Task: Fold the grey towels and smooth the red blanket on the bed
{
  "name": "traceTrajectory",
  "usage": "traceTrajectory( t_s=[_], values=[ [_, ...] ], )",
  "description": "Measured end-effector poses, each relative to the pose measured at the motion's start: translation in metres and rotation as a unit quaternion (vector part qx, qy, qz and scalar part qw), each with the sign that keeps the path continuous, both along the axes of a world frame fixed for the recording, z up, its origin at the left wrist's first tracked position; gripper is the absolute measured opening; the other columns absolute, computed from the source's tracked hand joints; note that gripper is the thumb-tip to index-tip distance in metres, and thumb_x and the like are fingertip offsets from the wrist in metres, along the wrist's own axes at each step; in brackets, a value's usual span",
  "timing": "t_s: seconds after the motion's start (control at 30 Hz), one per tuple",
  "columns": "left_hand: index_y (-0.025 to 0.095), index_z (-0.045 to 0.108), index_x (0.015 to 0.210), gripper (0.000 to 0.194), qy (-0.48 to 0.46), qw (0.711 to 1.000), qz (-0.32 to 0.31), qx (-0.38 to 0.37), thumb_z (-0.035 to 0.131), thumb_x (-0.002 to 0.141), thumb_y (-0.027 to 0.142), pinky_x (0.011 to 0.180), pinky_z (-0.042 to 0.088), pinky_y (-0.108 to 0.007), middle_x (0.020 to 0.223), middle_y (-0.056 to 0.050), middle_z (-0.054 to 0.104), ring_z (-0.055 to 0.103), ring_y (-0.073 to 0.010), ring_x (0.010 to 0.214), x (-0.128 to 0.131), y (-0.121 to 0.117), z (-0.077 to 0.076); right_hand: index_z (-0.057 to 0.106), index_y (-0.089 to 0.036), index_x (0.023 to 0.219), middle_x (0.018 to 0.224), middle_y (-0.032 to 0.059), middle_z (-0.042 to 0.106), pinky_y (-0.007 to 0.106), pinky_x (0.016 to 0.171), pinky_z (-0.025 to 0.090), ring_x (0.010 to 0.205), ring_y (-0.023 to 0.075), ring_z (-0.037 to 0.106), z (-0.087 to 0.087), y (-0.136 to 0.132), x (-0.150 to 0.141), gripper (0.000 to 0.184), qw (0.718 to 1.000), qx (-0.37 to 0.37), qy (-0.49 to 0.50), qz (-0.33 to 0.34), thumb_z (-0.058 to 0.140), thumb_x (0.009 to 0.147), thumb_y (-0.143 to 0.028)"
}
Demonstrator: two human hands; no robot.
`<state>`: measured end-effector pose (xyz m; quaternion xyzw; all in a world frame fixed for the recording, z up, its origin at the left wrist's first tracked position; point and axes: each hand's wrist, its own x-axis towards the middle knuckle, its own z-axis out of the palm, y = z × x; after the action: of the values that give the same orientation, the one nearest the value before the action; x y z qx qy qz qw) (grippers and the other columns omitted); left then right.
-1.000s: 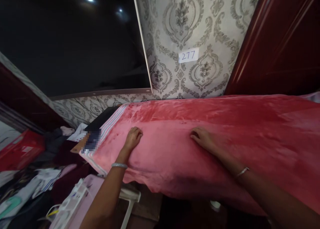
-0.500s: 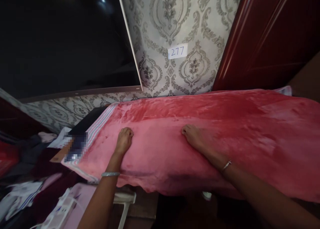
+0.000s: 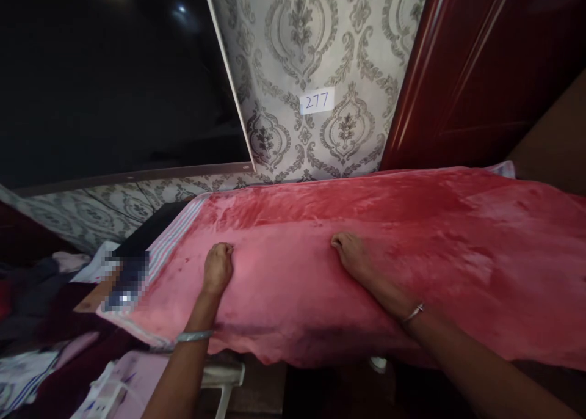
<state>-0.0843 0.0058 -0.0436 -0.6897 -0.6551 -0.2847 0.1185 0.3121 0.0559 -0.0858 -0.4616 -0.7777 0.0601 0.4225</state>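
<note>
A red and pink plush blanket [image 3: 284, 284] lies spread over a long surface, with a striped border along its left end. On its left part rests my left hand [image 3: 218, 267], closed, knuckles up, with a pale bangle on the wrist. My right hand [image 3: 350, 251] is closed too, near the middle of the cloth, its thumb and fingers pinched together. Both hands touch the blanket, a good distance apart. Whatever is between the fingers of either hand, if anything, is hidden.
A large dark TV screen [image 3: 119, 83] hangs on the patterned wall, beside a paper label [image 3: 317, 101] reading 277. A dark red wooden panel [image 3: 458, 71] stands at right. Clothes [image 3: 59, 303] and a white power strip [image 3: 106, 397] lie at lower left.
The view has shifted slightly. My left hand has moved a little left and nearer to me on the blanket. My right hand stays in about the same place, still closed.
</note>
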Motion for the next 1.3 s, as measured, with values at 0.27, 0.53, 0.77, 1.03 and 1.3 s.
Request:
traceTrajectory(
  t_s=[0.27, 0.53, 0.77, 1.03, 1.3],
  values=[
    [0.023, 0.052, 0.080, 0.016, 0.007, 0.999, 0.030, 0.030, 0.040, 0.090, 0.018, 0.084, 0.048, -0.040, 0.084, -0.012, 0.064, 0.061, -0.0262, 0.087, -0.001, -0.001, -0.002, 0.051, -0.023, 0.075, 0.075, 0.0062, 0.060, 0.034, 0.068, 0.045, 0.070, 0.0216, 0.054, 0.004, -0.004, 0.003, 0.020, 1.000, 0.001, 0.023, 0.007, 0.041, 0.092, -0.019],
    [0.022, 0.053, 0.080, 0.016, 0.028, 0.996, 0.041, 0.067, 0.042, 0.090, 0.016, 0.080, 0.046, -0.040, 0.082, -0.011, 0.061, 0.058, -0.0258, 0.083, -0.002, -0.004, -0.006, 0.053, -0.024, 0.077, 0.076, 0.0083, 0.060, 0.037, 0.070, 0.046, 0.073, 0.0238, 0.056, 0.009, -0.011, 0.006, 0.025, 1.000, 0.007, 0.019, 0.005, 0.040, 0.098, -0.029],
    [0.021, 0.054, 0.081, 0.016, 0.040, 0.994, 0.047, 0.091, 0.042, 0.090, 0.014, 0.078, 0.044, -0.039, 0.079, -0.009, 0.059, 0.055, -0.0250, 0.080, -0.004, -0.006, -0.008, 0.062, -0.022, 0.087, 0.086, 0.0095, 0.068, 0.038, 0.075, 0.051, 0.080, 0.0247, 0.062, 0.003, -0.008, 0.007, 0.025, 0.999, 0.010, 0.001, 0.043, 0.038, 0.097, -0.025],
    [0.022, 0.053, 0.080, 0.018, 0.050, 0.993, 0.038, 0.100, 0.041, 0.091, 0.013, 0.074, 0.043, -0.039, 0.077, -0.010, 0.059, 0.053, -0.0255, 0.076, -0.002, -0.004, -0.011, 0.064, -0.021, 0.090, 0.088, 0.0082, 0.068, 0.036, 0.074, 0.051, 0.081, 0.0235, 0.063, 0.002, -0.013, 0.007, 0.015, 0.994, 0.017, -0.055, 0.096, 0.052, 0.093, -0.029],
    [0.021, 0.058, 0.084, 0.019, 0.062, 0.995, 0.052, 0.061, 0.045, 0.090, 0.009, 0.077, 0.045, -0.036, 0.080, -0.009, 0.063, 0.059, -0.0234, 0.080, 0.002, -0.010, -0.014, 0.061, -0.023, 0.076, 0.075, 0.0072, 0.066, 0.036, 0.066, 0.048, 0.070, 0.0237, 0.061, -0.006, -0.009, 0.008, 0.026, 0.993, 0.013, -0.051, 0.102, 0.045, 0.094, -0.033]
  ],
)
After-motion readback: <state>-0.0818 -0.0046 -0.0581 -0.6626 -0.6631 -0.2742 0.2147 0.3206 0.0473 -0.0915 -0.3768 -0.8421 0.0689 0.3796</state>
